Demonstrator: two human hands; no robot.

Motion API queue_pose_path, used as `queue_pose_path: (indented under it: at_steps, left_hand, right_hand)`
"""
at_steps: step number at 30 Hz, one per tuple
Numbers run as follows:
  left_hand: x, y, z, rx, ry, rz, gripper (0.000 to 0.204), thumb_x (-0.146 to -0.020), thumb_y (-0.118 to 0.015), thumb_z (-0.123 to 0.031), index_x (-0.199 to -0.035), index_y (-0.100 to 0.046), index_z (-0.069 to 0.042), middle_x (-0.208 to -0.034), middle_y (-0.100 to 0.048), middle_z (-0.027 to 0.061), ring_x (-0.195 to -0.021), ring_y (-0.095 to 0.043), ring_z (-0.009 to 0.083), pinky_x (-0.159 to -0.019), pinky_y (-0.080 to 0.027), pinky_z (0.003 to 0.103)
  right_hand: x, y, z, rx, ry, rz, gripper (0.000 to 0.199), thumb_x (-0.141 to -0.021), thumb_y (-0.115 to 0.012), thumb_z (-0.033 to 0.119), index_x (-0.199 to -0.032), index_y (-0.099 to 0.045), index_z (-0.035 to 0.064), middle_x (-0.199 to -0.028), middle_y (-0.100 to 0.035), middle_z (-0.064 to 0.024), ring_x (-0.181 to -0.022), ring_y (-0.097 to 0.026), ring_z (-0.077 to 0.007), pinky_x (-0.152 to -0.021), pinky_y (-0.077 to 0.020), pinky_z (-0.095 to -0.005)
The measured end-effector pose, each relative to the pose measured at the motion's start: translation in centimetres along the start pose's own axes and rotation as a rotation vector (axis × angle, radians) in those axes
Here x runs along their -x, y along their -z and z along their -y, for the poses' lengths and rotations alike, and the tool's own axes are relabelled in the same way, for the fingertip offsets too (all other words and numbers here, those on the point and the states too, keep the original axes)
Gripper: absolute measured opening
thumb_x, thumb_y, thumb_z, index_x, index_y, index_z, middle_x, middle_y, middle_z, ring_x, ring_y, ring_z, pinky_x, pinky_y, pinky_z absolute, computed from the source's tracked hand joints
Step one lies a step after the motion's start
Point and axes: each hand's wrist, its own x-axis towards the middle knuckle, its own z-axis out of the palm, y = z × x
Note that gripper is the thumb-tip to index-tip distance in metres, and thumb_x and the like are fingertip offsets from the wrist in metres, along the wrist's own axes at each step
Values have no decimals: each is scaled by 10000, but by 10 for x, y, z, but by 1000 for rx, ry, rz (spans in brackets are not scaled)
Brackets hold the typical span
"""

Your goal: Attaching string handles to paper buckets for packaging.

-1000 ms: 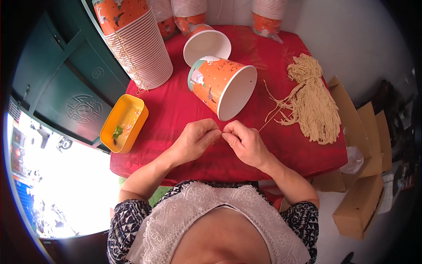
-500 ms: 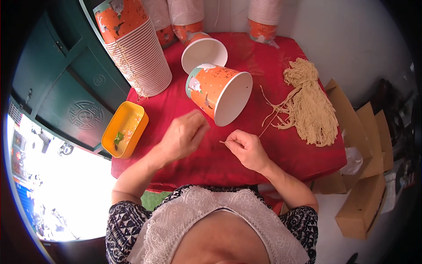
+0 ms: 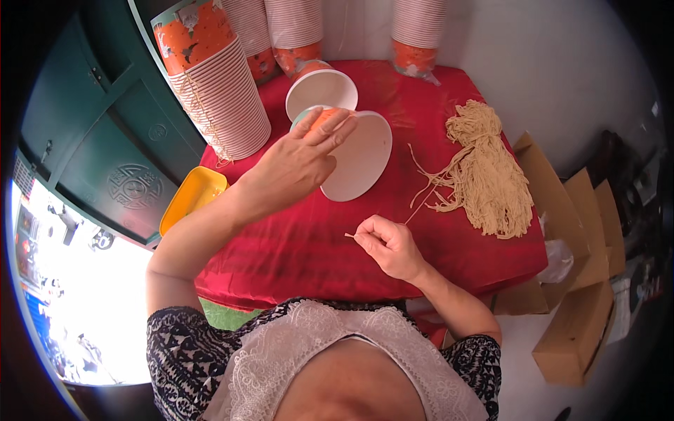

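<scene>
My right hand pinches a thin beige string between thumb and fingers, low over the red tablecloth; the string runs off to a loose bundle of beige strings at the right. My left hand is raised over an orange paper cup that lies on its side with its white mouth toward me, fingertips at the cup's rim. Whether the fingers grip the cup cannot be told. A second cup lies just behind it.
A tall leaning stack of orange paper cups stands at the back left, with more stacks along the wall. A yellow tray sits at the table's left edge. Cardboard boxes stand on the floor to the right.
My hands were together on the string. The left hand has let go and risen to the lying cup, while the right hand stays low with the string.
</scene>
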Motion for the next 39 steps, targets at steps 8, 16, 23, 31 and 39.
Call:
queue_pose_path:
  at_steps: [8,16,23,31,39]
  left_hand:
    - [25,2,-2,559,219,-134,153,-769,-727,-113,-791,-606,-21,-812,-644,131,-826,-638,323,-813,-487,447]
    - [40,12,-29,843,422,-72,135,-796,-719,-77,-844,-617,-3,-679,-631,130,-619,-638,280,-568,-488,364]
    - [43,13,-17,1412,481,103,193,-905,-588,-52,-1077,-596,36,-832,-693,100,-770,-672,149,-726,-532,276]
    - [37,0,-6,1485,451,155,172,-925,-511,-42,-1004,-629,55,-805,-680,114,-748,-680,168,-677,-548,295]
    - [31,-4,0,1483,368,259,212,-918,-523,-78,-1013,-654,58,-816,-693,114,-749,-676,164,-693,-538,299]
  right_hand:
    - [-14,7,15,-39,99,-205,113,-934,-613,54,-843,-558,17,-619,-449,59,-558,-377,-7,-480,-311,-207]
    - [-24,-13,21,-55,65,-318,123,-925,-600,27,-812,-553,22,-617,-431,78,-553,-357,5,-473,-285,-198]
    - [-18,-29,30,-9,59,-298,149,-877,-620,-25,-779,-522,30,-604,-447,79,-538,-370,13,-462,-297,-187]
    - [-11,-41,27,183,200,-282,187,-823,-641,-71,-789,-489,32,-566,-490,19,-485,-484,-22,-426,-371,-215]
    - [-13,-44,20,192,223,-291,201,-786,-624,-106,-779,-476,30,-560,-491,13,-470,-486,-34,-420,-372,-218]
